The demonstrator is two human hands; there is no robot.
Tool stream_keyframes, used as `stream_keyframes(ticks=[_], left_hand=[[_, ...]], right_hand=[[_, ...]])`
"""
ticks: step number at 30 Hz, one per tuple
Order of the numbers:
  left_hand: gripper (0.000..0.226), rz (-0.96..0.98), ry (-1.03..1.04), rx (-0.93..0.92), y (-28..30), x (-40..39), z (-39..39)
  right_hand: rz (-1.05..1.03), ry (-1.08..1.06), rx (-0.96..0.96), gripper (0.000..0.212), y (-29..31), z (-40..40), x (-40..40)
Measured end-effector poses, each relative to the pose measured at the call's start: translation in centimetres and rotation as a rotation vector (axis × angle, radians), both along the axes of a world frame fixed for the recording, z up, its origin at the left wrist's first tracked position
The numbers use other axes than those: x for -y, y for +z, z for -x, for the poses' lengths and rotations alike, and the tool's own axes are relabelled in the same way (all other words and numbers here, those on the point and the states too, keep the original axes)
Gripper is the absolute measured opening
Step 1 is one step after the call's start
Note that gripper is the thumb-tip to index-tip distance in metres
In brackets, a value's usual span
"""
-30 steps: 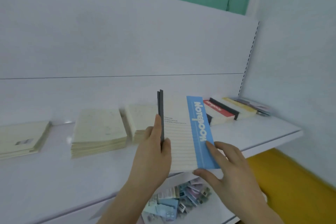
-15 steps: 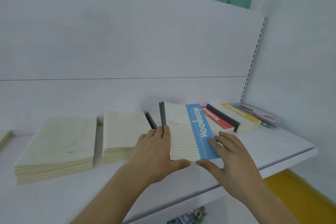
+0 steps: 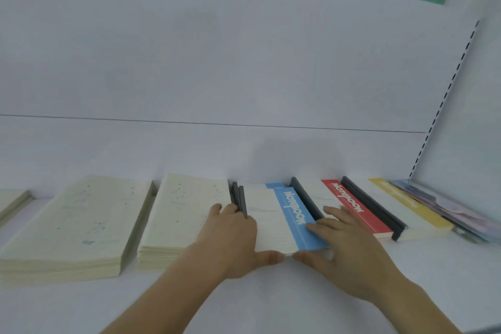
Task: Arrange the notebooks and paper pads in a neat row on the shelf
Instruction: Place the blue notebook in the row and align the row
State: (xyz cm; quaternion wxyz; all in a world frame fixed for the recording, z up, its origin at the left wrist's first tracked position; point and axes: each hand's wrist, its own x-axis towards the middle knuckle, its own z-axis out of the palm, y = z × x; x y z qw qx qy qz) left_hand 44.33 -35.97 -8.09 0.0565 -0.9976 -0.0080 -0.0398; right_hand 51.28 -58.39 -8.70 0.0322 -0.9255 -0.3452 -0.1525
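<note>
A stack of white notebooks with a blue strip (image 3: 273, 214) lies flat on the white shelf (image 3: 271, 301), between a cream paper pad (image 3: 187, 211) and a red-strip notebook stack (image 3: 349, 203). My left hand (image 3: 233, 238) presses its fingers against the dark left spine, thumb along the front edge. My right hand (image 3: 349, 247) rests flat on the blue strip, thumb at the front corner. A yellow-strip notebook stack (image 3: 406, 206) follows to the right.
A larger cream pad (image 3: 78, 222) and the edge of another pad (image 3: 13, 203) lie to the left. A clear plastic folder (image 3: 447, 209) sits at the shelf's right end against the side wall. The white back panel rises close behind the row.
The blue-strip notebooks, held up in both hands a second ago, came down flat onto the shelf and slid back into the row between the cream pad and the red notebooks.
</note>
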Motion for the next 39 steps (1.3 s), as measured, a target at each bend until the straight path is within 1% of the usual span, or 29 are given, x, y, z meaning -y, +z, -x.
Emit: stream_keyframes(ticks=[4,7,8,14,18,20,23,25,28,31,35,39], left_hand=[[0.087,-0.025,0.064,-0.021,0.0,0.8,-0.1],[0.076,-0.058,0.105,-0.004,0.3,1.4,-0.2],[0.072,-0.061,0.117,0.004,0.3,1.6,-0.3],[0.055,-0.067,0.157,-0.018,0.4,2.3,-0.3],[0.042,-0.058,0.172,-0.027,1.0,2.3,-0.7],[0.043,-0.055,0.180,-0.016,1.1,2.3,-0.9],[0.049,-0.039,0.182,-0.009,1.2,2.0,-1.1],[0.052,-0.022,0.172,-0.009,1.2,1.7,-1.2],[0.050,-0.027,0.161,0.005,1.2,1.7,-1.2],[0.052,-0.035,0.147,0.022,1.0,1.9,-1.1],[0.050,-0.042,0.131,0.050,0.4,1.5,-0.8],[0.052,-0.055,0.144,0.041,0.2,1.6,-0.9]], right_hand=[[0.101,0.083,-0.021,0.095,0.6,-1.8,0.5],[0.117,0.178,-0.027,0.100,0.6,-3.3,0.6],[0.121,0.203,-0.029,0.099,0.6,-3.8,0.7],[0.154,0.318,-0.034,0.074,0.3,-5.9,1.2],[0.156,0.350,-0.016,0.069,-0.2,-6.9,0.9],[0.156,0.355,-0.017,0.067,-0.1,-7.1,0.7],[0.181,0.367,-0.056,0.076,0.5,-7.4,0.4],[0.213,0.356,-0.095,0.079,0.9,-7.5,0.3],[0.239,0.341,-0.110,0.078,1.2,-7.3,0.2],[0.254,0.334,-0.109,0.076,1.4,-7.0,0.1],[0.300,0.304,-0.117,0.085,1.5,-7.1,-0.1],[0.301,0.302,-0.131,0.082,1.7,-7.2,-0.3]])
